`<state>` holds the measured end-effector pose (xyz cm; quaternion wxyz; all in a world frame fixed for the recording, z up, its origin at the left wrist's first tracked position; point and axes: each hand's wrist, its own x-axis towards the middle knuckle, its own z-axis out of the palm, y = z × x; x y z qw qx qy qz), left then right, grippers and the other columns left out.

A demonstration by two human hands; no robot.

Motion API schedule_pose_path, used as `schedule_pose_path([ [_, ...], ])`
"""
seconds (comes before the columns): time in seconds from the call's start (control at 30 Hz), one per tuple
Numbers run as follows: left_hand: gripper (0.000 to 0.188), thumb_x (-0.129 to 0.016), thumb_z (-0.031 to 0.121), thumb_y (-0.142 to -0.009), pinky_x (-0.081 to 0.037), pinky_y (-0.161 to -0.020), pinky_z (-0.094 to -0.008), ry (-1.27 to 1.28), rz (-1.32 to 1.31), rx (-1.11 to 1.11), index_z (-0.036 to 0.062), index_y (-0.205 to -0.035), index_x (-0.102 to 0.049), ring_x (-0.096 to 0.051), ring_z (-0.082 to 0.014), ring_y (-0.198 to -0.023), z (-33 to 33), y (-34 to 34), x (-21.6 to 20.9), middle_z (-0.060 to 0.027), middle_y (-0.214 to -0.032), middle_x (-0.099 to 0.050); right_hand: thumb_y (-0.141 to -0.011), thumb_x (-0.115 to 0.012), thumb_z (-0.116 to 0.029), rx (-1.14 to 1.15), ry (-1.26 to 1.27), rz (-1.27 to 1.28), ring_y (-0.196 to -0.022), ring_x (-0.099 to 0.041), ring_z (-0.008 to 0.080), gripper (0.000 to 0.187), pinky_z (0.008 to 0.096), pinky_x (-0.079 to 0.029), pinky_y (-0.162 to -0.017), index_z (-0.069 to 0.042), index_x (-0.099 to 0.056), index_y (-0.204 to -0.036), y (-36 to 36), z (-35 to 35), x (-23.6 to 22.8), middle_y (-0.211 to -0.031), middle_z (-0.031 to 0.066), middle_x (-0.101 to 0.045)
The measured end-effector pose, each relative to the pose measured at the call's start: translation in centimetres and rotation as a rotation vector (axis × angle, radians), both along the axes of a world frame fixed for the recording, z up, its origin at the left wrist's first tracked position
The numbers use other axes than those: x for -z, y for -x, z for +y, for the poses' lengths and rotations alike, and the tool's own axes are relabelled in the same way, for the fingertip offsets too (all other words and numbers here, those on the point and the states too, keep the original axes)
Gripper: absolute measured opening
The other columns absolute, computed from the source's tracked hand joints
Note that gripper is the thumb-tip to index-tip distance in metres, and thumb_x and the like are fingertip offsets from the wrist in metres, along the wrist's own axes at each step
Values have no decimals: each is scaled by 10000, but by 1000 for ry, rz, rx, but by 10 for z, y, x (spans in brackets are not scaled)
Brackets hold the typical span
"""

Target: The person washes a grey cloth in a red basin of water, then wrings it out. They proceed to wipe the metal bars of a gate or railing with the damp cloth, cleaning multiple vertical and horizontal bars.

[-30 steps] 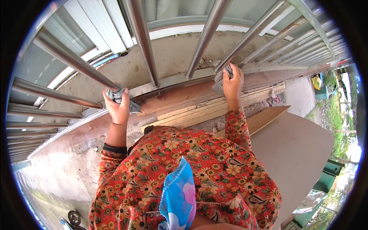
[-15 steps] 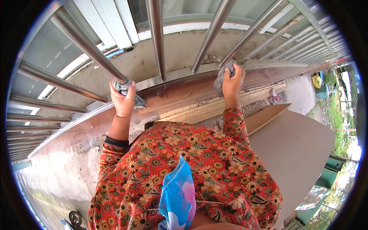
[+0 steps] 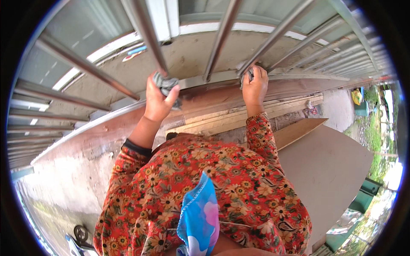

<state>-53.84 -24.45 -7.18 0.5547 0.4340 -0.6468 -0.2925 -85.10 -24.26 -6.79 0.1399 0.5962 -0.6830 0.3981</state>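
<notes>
My left hand (image 3: 160,97) is closed round a crumpled grey cloth (image 3: 166,83), at the foot of a shiny metal railing bar (image 3: 149,36). The cloth's lower end hangs beneath the fingers. To the right, my right hand (image 3: 255,87) grips a second grey cloth (image 3: 245,79) at the foot of another bar (image 3: 273,38). Between the two hands stands one more bar (image 3: 220,42), which neither hand touches. The bars rise from a metal bottom rail (image 3: 192,81). Fingers and cloth hide the lowest part of both gripped bars.
Behind the railing runs a dusty ledge (image 3: 192,55) below windows, with a small blue object (image 3: 136,50) on it. Below the rail lie long wooden planks (image 3: 209,119). A large grey board (image 3: 324,166) and a pointed wooden board (image 3: 299,132) are at my right. Green bins (image 3: 367,190) stand farther right.
The bars and window frame sit farther right in the view. My left hand appears farther right too, its cloth still held. My right hand is slightly farther left, so the hands are closer together.
</notes>
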Motion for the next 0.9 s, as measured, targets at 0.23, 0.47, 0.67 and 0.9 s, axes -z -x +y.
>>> schedule_pose_path([
  [0.23, 613, -790, 147, -726, -436, -917, -450, 235, -389, -112, 3, -1226, -467, -514, -391, -1033, 8, -20, -4, -199, -1112, -528, -901, -610, -88, -51, 62, -735, -1040, -564, 243, 311, 351, -452, -924, -13, -537, -1193, -22, 24, 9, -1144, 131, -578],
  [0.47, 601, -790, 151, -739, -428, -943, -440, 226, -220, -92, 13, -1231, -475, -512, -380, -1074, 10, -31, -6, -187, -1160, -536, -959, -546, -105, -391, 147, -1056, -1005, -540, 140, 327, 291, -447, -898, -2, -464, -1259, -86, 50, -14, -1136, 81, -563],
  [0.67, 528, -773, 197, -771, -439, -895, -446, 13, -125, -11, 9, -1177, -490, -528, -377, -988, -3, -1, -2, -188, -1076, -536, -942, -596, -116, -364, 108, -775, -965, -521, 161, 430, 316, -453, -847, 1, -355, -1279, -127, 33, 1, -1104, 109, -511],
  [0.9, 402, -712, 134, -694, -458, -845, -420, 370, -755, -148, 81, -1073, -590, -538, -307, -961, 17, -32, 13, -112, -1043, -555, -957, -563, -112, -394, 63, -915, -1004, -509, 161, 389, 313, -438, -885, -11, -359, -1272, -136, 45, 25, -1138, 109, -518],
])
